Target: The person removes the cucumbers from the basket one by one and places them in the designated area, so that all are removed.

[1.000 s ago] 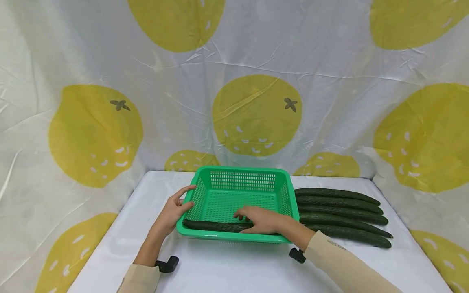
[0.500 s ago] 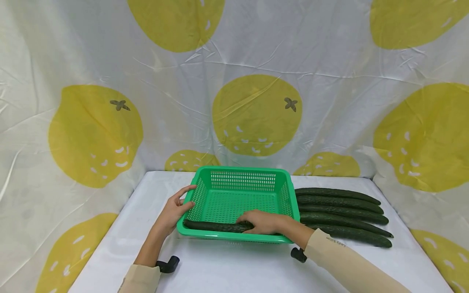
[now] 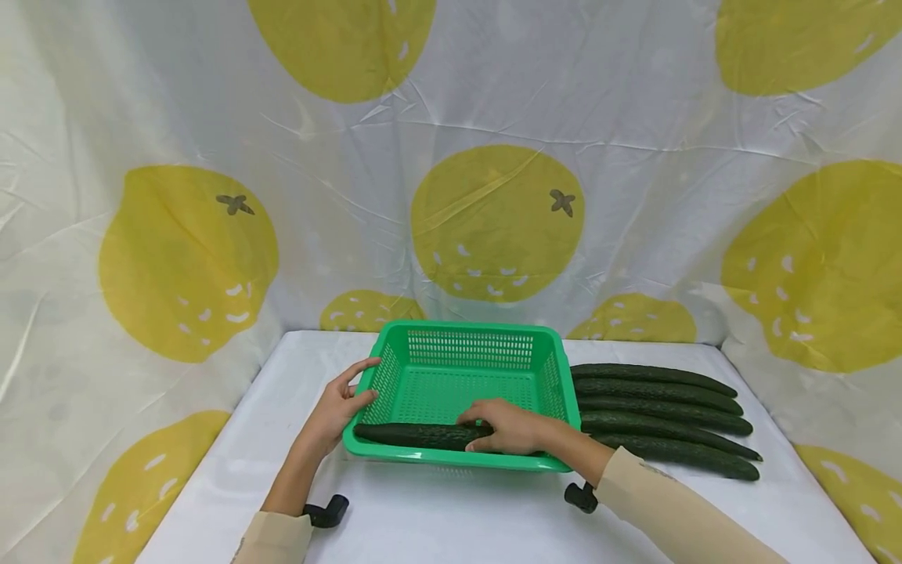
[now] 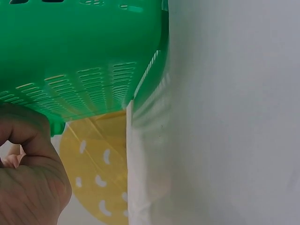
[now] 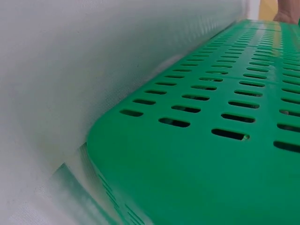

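Note:
A green plastic basket (image 3: 461, 458) with slotted sides sits at the middle of the table. My left hand (image 3: 337, 411) grips its left rim, fingertips over the edge; in the left wrist view that hand (image 4: 33, 161) is beside the slotted wall. Inside the basket, along the near wall, lies a long dark green cucumber (image 3: 416, 435). My right hand (image 3: 514, 427) reaches over the near right corner and holds the cucumber towards its right end, thumb on the near side, fingers on the far side. The palm hides that end. Only the basket's outer wall (image 5: 187, 154) fills the right wrist view.
Several more cucumbers (image 3: 662, 410) lie side by side to the right of the basket, their left ends close to its wall. A white cloth (image 3: 451, 517) covers the table. Behind and at the sides hangs a lemon-patterned curtain (image 3: 493, 117).
My right hand has come down onto the cucumber, its fingers drawing in around it. My left hand stays at the basket's left rim. The head view has shifted slightly.

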Available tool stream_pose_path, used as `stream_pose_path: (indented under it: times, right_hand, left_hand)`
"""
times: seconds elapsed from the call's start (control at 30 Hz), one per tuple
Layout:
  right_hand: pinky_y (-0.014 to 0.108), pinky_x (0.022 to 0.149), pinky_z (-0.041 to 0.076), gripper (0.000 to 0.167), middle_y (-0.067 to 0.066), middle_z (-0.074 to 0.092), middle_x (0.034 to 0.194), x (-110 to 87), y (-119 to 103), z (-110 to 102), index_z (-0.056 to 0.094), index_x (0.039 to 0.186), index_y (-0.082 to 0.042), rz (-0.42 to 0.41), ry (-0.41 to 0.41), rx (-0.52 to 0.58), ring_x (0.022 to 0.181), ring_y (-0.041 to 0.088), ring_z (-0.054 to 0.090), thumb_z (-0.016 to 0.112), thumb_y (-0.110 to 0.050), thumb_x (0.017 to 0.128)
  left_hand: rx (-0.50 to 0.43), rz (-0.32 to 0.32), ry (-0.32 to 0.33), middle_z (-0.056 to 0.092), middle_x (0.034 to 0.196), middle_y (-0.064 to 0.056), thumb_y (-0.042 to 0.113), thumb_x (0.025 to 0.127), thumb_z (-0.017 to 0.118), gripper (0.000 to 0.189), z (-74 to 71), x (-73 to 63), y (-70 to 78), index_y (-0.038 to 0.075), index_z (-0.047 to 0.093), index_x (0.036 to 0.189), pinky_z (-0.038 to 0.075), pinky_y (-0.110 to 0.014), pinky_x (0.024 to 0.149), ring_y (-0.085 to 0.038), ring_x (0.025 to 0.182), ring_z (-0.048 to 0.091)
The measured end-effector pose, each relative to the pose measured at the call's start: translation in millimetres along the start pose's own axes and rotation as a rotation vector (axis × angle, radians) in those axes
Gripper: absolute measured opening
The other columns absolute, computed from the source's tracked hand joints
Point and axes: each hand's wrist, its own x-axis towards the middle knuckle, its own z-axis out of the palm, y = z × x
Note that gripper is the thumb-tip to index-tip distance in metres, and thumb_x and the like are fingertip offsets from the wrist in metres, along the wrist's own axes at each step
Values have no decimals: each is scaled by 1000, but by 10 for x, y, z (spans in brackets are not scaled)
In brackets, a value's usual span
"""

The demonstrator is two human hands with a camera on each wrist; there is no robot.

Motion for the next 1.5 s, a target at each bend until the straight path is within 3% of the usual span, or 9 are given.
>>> stream_pose_path:
  times: [0.23, 0.33, 0.53, 0.83, 1.07, 1.33, 1.5]
  right_hand:
    - [34, 96, 52, 49, -1, 59, 136, -99, -39, -44, 57, 145, -18, -10, 40, 102, 119, 14, 58, 64, -40, 102]
    - [31, 91, 51, 48, -3, 60, 132, -132, -41, -61, 57, 145, -19, -17, 76, 125, 111, 11, 56, 64, -40, 102]
    - [30, 85, 49, 47, -7, 61, 125, -190, -43, -128, 60, 142, -19, -49, 183, 161, 103, 12, 54, 66, -41, 100]
    - [30, 82, 51, 48, -11, 60, 124, -295, -118, -295, 60, 142, -24, -34, 271, 174, 108, 13, 54, 68, -44, 99]
    - [29, 79, 51, 45, -8, 62, 127, -392, -203, -431, 61, 140, -22, -79, 323, 143, 104, 13, 55, 68, -41, 99]
    - [30, 83, 51, 40, -14, 60, 126, -562, -202, -584, 63, 136, -31, -81, 331, 94, 107, 11, 55, 69, -43, 98]
    - [30, 81, 51, 42, -15, 59, 130, -778, -90, -622, 61, 136, -34, -49, 356, 63, 110, 11, 55, 69, -46, 97]
  left_hand:
    - [49, 23, 11, 34, 63, 4, 9, 99, 65, 61, -10, -19, 14, 22, 45, 155, 36, -24, 54, -9, 58, 36]
    - [37, 23, 12, 34, 65, 4, 9, 99, 64, 61, -13, -12, 21, 22, 45, 155, 37, -23, 55, -9, 61, 37]
    - [-39, 0, -13, 50, 65, 4, 4, 100, 62, 62, -5, 25, -19, 23, 43, 156, 47, -22, 54, -7, 58, 52]
    - [-11, 10, 3, 37, 61, 6, 10, 99, 66, 61, -9, 18, -11, 21, 45, 155, 37, -21, 50, -6, 52, 36]
    - [10, -19, 3, 38, 64, 4, 5, 97, 63, 63, -6, 27, 16, 22, 45, 155, 40, -22, 53, -8, 56, 39]
    - [4, -23, -7, 41, 62, 3, 4, 97, 62, 62, -9, 15, 25, 24, 46, 154, 41, -23, 53, -9, 55, 42]
    - [-15, -33, -13, 56, 66, -2, 3, 97, 61, 64, -8, 16, 43, 22, 43, 155, 54, -27, 59, -13, 61, 58]
